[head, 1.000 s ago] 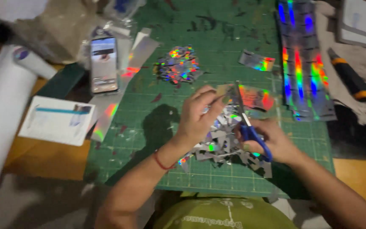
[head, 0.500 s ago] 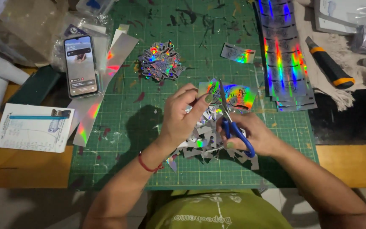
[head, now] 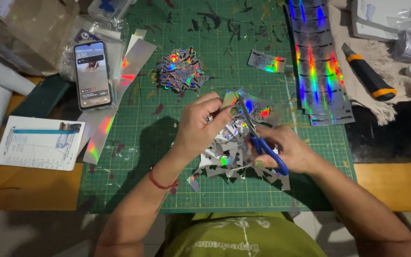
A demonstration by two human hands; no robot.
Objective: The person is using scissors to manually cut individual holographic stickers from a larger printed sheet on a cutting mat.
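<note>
My right hand (head: 286, 150) grips blue-handled scissors (head: 258, 135), blades pointing up and left into a holographic sticker sheet (head: 258, 105). My left hand (head: 200, 126) pinches that sheet at its left edge, just above a heap of silver offcuts (head: 229, 159) on the green cutting mat (head: 167, 181). A pile of cut-out holographic stickers (head: 181, 71) lies further back on the mat. A red band circles my left wrist.
A stack of holographic sheets (head: 317, 62) lies at the right, with one loose sticker (head: 266, 61) beside it. An orange-and-black utility knife (head: 368, 77) rests on a cloth. A phone (head: 91, 74), silver strips (head: 120, 95) and a printed paper slip (head: 41, 143) sit at the left.
The view has shifted, so the mat and objects sit lower and further left. My hands stay together over the offcuts, scissors still working in the sheet.
</note>
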